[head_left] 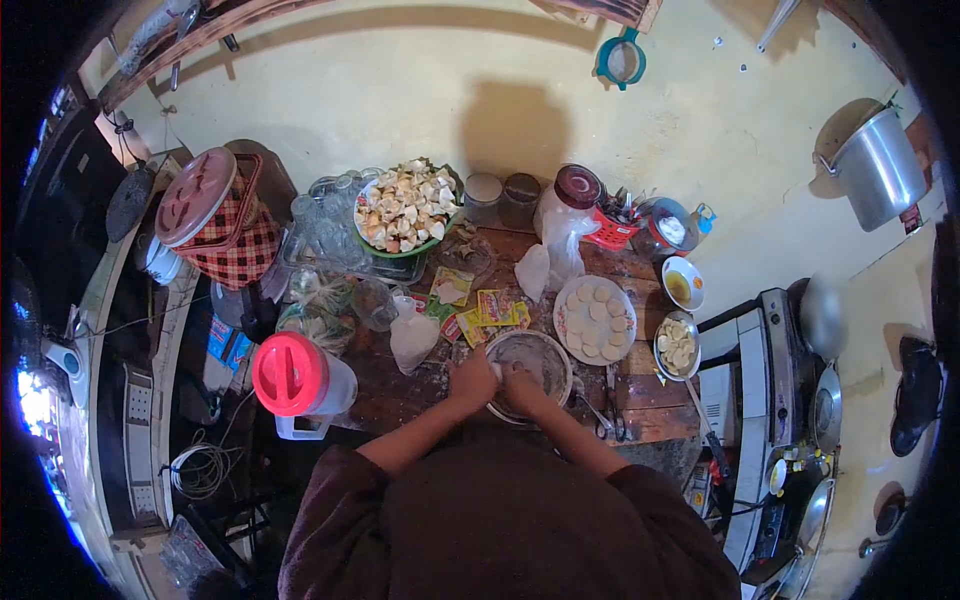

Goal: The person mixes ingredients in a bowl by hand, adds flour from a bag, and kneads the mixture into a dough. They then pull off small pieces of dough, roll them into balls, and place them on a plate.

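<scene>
My left hand [473, 382] is at the left rim of a round white bowl [569, 388], its fingers curled round a small pale lump of dough [496, 372]. Over the bowl, close beside it, my right hand [521, 391] has its fingers curled down; what they hold, if anything, is hidden. A grey-white floury layer coats the bowl's inside. Just behind to the right, a white plate [572, 335] carries several flat, round dough pieces [598, 310]. Seasoning packets [497, 307] and a knotted plastic bag [414, 338] lie behind my left hand.
A red-lidded pitcher [290, 373] stands at the table's left edge, and scissors [615, 415] lie right of the bowl. At the back is a heaped basin of pale pieces [406, 207]. Small bowls [677, 347] line the right edge, beside a stove [777, 350].
</scene>
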A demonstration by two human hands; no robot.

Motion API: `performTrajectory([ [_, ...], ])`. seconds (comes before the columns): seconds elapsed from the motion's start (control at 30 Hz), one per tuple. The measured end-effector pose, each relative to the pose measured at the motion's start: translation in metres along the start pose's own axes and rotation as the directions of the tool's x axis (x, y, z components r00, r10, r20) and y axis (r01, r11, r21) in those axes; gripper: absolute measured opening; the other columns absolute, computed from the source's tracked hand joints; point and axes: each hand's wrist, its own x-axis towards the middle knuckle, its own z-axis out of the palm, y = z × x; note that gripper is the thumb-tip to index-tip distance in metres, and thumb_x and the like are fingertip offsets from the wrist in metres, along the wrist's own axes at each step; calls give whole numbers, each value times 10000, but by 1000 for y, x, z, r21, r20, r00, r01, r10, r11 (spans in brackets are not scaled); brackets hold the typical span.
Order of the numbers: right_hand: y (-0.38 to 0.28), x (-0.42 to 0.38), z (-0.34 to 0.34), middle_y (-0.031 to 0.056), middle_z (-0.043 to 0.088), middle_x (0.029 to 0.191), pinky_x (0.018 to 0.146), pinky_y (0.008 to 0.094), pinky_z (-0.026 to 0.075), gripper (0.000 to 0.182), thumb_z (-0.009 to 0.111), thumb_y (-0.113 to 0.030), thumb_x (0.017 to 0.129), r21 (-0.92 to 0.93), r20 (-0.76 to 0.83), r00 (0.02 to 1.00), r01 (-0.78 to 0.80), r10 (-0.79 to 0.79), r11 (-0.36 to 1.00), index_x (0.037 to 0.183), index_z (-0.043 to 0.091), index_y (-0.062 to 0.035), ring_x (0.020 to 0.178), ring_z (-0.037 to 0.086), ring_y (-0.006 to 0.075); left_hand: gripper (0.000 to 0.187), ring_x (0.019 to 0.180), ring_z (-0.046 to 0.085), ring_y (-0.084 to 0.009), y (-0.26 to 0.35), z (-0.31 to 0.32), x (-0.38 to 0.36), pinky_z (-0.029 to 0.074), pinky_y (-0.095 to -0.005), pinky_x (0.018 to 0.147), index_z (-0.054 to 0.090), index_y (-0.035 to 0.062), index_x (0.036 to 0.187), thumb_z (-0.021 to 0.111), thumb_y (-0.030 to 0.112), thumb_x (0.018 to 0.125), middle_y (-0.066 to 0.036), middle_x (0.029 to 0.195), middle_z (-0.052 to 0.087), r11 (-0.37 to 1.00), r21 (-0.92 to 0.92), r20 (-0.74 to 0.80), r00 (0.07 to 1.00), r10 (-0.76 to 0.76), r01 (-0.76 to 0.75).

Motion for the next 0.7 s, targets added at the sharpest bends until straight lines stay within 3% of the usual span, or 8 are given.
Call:
performTrajectory([
  [0.37,22,16,-11,238,583,918,777,446,437,215,517,-118,751,69,-99,991,-80,86,994,911,576,13,894,553,394,463,957,558,-383,-1,-15,-3,233,-620,930,378,-5,1206,485,144,781,-235,995,584,997,-35,124,990,-61,66],
  [0.43,23,4,-33,242,576,939,795,430,435,221,518,-114,750,71,-52,997,-56,59,996,928,579,3,913,544,392,456,1024,516,-373,-8,-8,-3,264,-576,934,382,0,1211,479,110,780,-249,1078,535,978,-209,-84,997,-1,-16],
  [0.47,27,-2,-36,214,581,953,814,398,433,239,523,-102,758,264,-179,984,60,-12,963,971,573,-6,934,547,353,456,1024,516,-373,-8,-9,-2,264,-576,934,382,0,1211,479,110,780,-249,1078,535,978,-207,-92,996,5,-24],
  [0.5,29,-6,-39,187,587,968,832,366,431,263,528,-89,765,429,-315,947,195,-56,882,1014,566,-16,954,549,315,441,1034,503,-369,-2,-18,-5,288,-541,936,389,5,1210,479,112,792,-245,1103,515,943,-185,-360,912,198,-277],
  [0.53,23,-11,-44,187,587,968,832,366,431,263,528,-89,765,427,-324,944,199,-56,882,1014,566,-16,954,549,315,426,1043,490,-365,4,-25,-8,313,-506,937,395,10,1209,478,115,805,-242,1127,496,858,-97,-590,723,358,-504],
  [0.6,13,-22,-48,115,574,1041,853,317,423,326,527,-60,781,982,-85,975,47,207,184,1104,527,-21,990,535,215,403,1027,500,-351,12,-30,-11,333,-469,932,408,9,1199,481,158,831,-228,1121,501,830,-211,-540,769,342,-516],
  [0.67,21,-25,-36,94,563,1070,858,309,422,353,520,-51,783,954,-163,962,97,220,284,1134,509,-23,1002,523,187,388,1011,509,-336,21,-19,-10,353,-432,926,422,9,1189,483,202,857,-215,1116,506,795,-325,-481,814,327,-512],
  [0.7,23,-26,-33,73,552,1099,862,301,421,380,514,-41,785,913,-236,946,138,222,385,1164,492,-25,1013,510,158,398,995,518,-299,28,-12,-6,382,-419,889,444,17,1166,498,268,862,-193,1096,521,733,-575,-361,917,170,-363],
])
